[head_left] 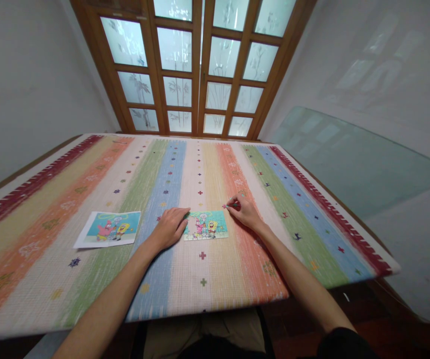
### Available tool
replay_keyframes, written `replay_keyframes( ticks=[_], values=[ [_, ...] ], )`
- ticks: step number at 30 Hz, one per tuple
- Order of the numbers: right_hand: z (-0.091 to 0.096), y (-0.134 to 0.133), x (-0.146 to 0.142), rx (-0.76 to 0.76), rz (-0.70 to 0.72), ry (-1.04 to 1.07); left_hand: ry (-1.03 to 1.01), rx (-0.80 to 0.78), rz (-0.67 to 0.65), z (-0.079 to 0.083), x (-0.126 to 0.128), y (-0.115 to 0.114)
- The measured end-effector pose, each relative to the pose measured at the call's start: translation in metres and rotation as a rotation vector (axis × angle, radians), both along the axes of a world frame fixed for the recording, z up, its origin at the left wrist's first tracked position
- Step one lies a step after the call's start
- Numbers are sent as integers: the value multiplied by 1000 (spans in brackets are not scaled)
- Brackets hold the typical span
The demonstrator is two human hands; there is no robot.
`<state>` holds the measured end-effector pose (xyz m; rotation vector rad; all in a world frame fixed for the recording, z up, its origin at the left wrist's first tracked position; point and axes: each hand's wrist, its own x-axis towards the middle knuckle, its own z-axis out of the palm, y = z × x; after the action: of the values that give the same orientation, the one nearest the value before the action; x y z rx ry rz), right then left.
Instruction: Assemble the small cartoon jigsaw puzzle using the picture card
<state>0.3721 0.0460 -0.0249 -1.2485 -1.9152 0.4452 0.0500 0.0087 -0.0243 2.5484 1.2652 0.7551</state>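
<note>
Striped tablecloth point(222, 280) spreading under jigsaw puzzle point(206, 228), glazed wooden doors point(196, 94) standing beyond it. Puzzle showing bright cartoon figures point(212, 228). Left hand point(169, 227) resting at its edge, thumb parted; right hand point(244, 211) pinching small piece point(233, 205) alongside.

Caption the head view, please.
Right hand holds a small piece beside a puzzle; left hand at its left edge, printed picture farther left.

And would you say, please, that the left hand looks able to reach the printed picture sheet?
Yes, most likely: the left hand rests by the left edge of the puzzle, the printed picture sheet lies further left, and only striped tablecloth shows between hand and sheet.
</note>
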Motion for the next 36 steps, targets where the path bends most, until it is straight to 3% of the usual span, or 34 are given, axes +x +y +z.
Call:
replay_keyframes(
  ticks=[10,16,36],
  values=[
    [4,-4,0,-1,61,-27,10,2,-3,-2,0,0],
    [2,-2,2,38,29,-116,6,19,-13,-3,-1,1],
    [0,-3,0,30,5,-26,-5,73,-23,-4,-1,1]
  ],
)
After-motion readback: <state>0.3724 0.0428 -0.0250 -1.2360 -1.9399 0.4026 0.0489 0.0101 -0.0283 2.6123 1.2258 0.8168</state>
